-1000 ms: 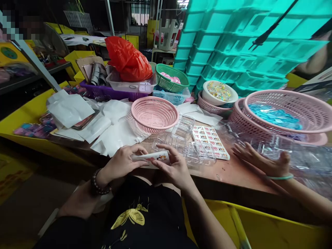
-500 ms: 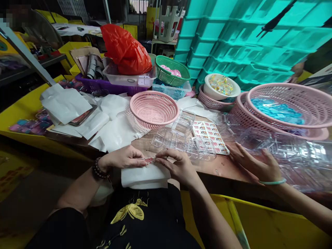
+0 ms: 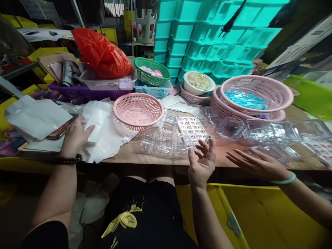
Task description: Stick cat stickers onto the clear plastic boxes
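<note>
My left hand reaches over the white paper sheets at the left, thumb spread away from the fingers. Beside its fingertips lies a dark-edged flat thing, partly covered by a loose white sheet. My right hand is raised at the table's front edge, palm up, fingers loosely bent and apart. A small brownish spot shows by its fingertips; I cannot make out what it is. Just behind that hand are the printed sticker sheets and clear plastic trays.
A co-worker's open hand with a pale green bangle is at the right, by more clear trays. Behind stand a pink basket, a white bowl, pink baskets with blue pieces and stacked turquoise crates.
My hands have parted and the white sheet with the small printed piece is out of them. The left has gone left to the papers, the right rightward towards the sticker sheets. The view has turned right.
</note>
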Tool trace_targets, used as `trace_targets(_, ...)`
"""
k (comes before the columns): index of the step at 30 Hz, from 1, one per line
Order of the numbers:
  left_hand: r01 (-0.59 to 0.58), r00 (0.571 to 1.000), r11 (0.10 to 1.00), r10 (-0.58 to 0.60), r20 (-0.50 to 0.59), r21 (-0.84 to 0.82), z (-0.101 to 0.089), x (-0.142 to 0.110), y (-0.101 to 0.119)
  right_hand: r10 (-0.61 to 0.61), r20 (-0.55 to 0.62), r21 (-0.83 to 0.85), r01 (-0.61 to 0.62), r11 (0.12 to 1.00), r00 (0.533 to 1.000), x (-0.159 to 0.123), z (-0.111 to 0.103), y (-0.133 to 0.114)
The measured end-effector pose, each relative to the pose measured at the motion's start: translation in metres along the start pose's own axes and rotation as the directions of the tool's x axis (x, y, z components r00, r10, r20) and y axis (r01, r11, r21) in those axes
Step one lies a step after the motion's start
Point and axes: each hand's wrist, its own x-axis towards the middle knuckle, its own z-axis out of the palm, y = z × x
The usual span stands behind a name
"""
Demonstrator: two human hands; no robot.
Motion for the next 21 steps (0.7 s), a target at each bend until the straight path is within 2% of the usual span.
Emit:
trace_targets(2, 0.001, 0.985, 0.995, 0.016, -0.17, 0.1, 0.014, -0.01, 0.018, 0.045, -0.03, -0.122, -0.049, 0.991, 0.999, 0.006, -0.006, 0.01)
trace_targets(3, -0.029, 0.986, 0.996, 0.042, -0.161, 0.082, 0.025, -0.019, 0.031, 0.079, -0.051, -0.164, -0.086, 0.983, 0.996, 0.007, -0.007, 0.015)
trace_targets(4, -0.035, 0.99, 0.999, 0.033, -0.134, -0.013, 0.038, -0.029, 0.046, 0.12, -0.067, -0.185, -0.13, 0.974, 0.991, 0.008, -0.007, 0.02)
trace_targets(5, 0.014, 0.999, 0.989, -0.009, 0.03, -0.145, 0.052, -0.04, 0.061, 0.169, -0.072, -0.187, -0.18, 0.966, 0.983, 0.008, -0.006, 0.025)
trace_targets(6, 0.145, 0.963, 0.952, -0.073, 0.259, -0.269, 0.066, -0.051, 0.075, 0.221, -0.062, -0.175, -0.228, 0.958, 0.973, 0.009, -0.004, 0.031)
trace_targets(7, 0.326, 0.863, 0.879, -0.126, 0.489, -0.349, 0.079, -0.062, 0.087, 0.261, -0.041, -0.154, -0.264, 0.952, 0.964, 0.01, -0.001, 0.037)
trace_targets(8, 0.472, 0.775, 0.791, -0.162, 0.611, -0.389, 0.091, -0.07, 0.097, 0.279, -0.015, -0.131, -0.278, 0.952, 0.96, 0.011, 0.001, 0.043)
trace_targets(9, 0.526, 0.732, 0.75, -0.159, 0.663, -0.401, 0.101, -0.078, 0.105, 0.272, 0.016, -0.11, -0.269, 0.957, 0.962, 0.013, 0.003, 0.049)
trace_targets(10, 0.559, 0.707, 0.721, -0.156, 0.69, -0.41, 0.108, -0.084, 0.11, 0.245, 0.046, -0.093, -0.24, 0.966, 0.969, 0.016, 0.005, 0.055)
trace_targets(12, 0.597, 0.694, 0.67, -0.156, 0.703, -0.441, 0.114, -0.096, 0.114, 0.17, 0.1, -0.064, -0.165, 0.984, 0.98, 0.025, 0.007, 0.067)
trace_targets(13, 0.647, 0.669, 0.607, -0.163, 0.725, -0.461, 0.114, -0.101, 0.115, 0.152, 0.129, -0.053, -0.146, 0.988, 0.98, 0.031, 0.008, 0.071)
trace_targets(17, 0.868, 0.49, 0.196, -0.181, 0.853, -0.457, 0.108, -0.121, 0.119, 0.198, 0.259, 0.0, -0.205, 0.979, 0.945, 0.068, 0.017, 0.083)
trace_targets(19, 0.895, 0.446, 0.065, -0.188, 0.875, -0.442, 0.11, -0.129, 0.126, 0.183, 0.328, 0.015, -0.199, 0.98, 0.927, 0.09, 0.024, 0.085)
trace_targets(21, 0.893, 0.436, -0.033, -0.194, 0.879, -0.45, 0.117, -0.135, 0.138, 0.14, 0.393, 0.018, -0.159, 0.987, 0.909, 0.111, 0.033, 0.086)
